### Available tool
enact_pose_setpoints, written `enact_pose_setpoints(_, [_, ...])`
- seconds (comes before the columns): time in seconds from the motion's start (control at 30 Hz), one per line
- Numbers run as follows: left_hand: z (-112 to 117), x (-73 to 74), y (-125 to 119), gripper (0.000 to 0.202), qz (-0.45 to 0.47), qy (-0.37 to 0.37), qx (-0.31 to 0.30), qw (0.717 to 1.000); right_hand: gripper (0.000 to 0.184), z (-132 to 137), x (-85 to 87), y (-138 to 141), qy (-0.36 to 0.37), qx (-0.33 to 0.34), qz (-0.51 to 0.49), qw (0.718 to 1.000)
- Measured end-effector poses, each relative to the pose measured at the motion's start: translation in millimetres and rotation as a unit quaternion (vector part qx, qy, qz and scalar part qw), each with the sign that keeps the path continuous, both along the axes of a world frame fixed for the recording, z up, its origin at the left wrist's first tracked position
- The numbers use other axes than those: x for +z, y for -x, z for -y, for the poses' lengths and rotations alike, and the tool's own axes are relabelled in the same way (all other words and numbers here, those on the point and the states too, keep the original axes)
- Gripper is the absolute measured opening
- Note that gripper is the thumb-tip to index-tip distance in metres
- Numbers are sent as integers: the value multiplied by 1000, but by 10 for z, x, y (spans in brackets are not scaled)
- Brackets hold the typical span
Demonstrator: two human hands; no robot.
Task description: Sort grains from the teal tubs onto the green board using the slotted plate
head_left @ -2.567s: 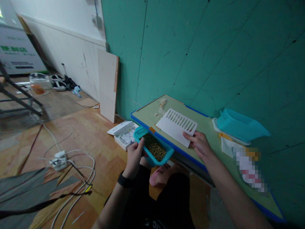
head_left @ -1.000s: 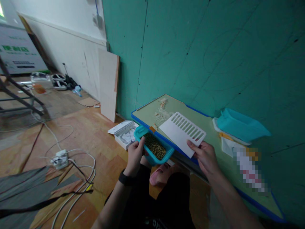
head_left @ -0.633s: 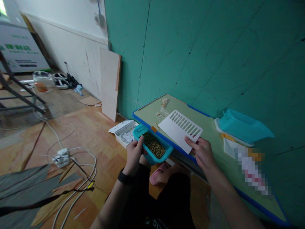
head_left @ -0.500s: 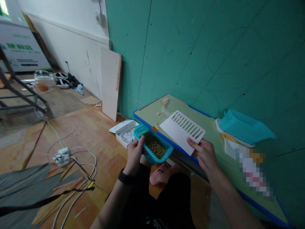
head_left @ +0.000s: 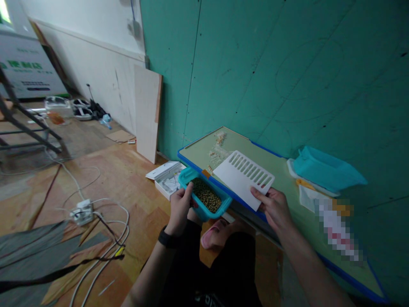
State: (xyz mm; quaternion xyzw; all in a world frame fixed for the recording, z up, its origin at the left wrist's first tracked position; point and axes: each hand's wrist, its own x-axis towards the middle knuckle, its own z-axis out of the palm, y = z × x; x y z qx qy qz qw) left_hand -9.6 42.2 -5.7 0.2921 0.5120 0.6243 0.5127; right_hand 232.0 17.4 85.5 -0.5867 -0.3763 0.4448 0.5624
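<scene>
My left hand (head_left: 180, 207) grips the near side of a teal plastic box (head_left: 226, 205), thumb over its rim. Inside the box lie green beans (head_left: 200, 186) and yellowish beans (head_left: 211, 202). The box is held against the blue edge of a low table (head_left: 277, 170). In my right hand (head_left: 274, 207) is a flat white plastic scraper (head_left: 231, 172) with a row of slots; its far edge lies over the tabletop. Beyond that edge, pale crumbs and grains (head_left: 220, 138) are scattered on the table.
A second teal box (head_left: 329, 170) rests on white trays at the table's right, by a blurred packet (head_left: 338, 232). An open white carton (head_left: 168, 181) stands on the floor. A power strip (head_left: 82, 212) with cables lies left. A board (head_left: 147, 113) leans on the wall.
Both hands keep their grips, and the box and scraper stay almost where they were. The whole view has shifted very slightly.
</scene>
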Motion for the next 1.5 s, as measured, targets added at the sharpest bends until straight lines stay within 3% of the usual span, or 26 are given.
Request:
enact_pose_setpoints(0.3, [15,5,14,53,2,-2,-3,1000,45,-31,-5,-11,-6,10,-17,1000])
enact_pose_setpoints(0.87, [27,13,166,54,1,-6,5,1000,48,-508,-35,309,-45,-17,0,999])
enact_pose_setpoints(1.0, [25,29,182,56,-11,-1,15,1000,51,-454,-4,310,-63,-28,-14,998])
enact_pose_setpoints(1.27, [36,15,159,53,-11,-13,11,1000,48,-89,-32,194,-81,-52,0,995])
enact_pose_setpoints(1.5, [34,14,150,53,-28,-10,7,1000,47,-157,-25,295,-55,-44,-23,997])
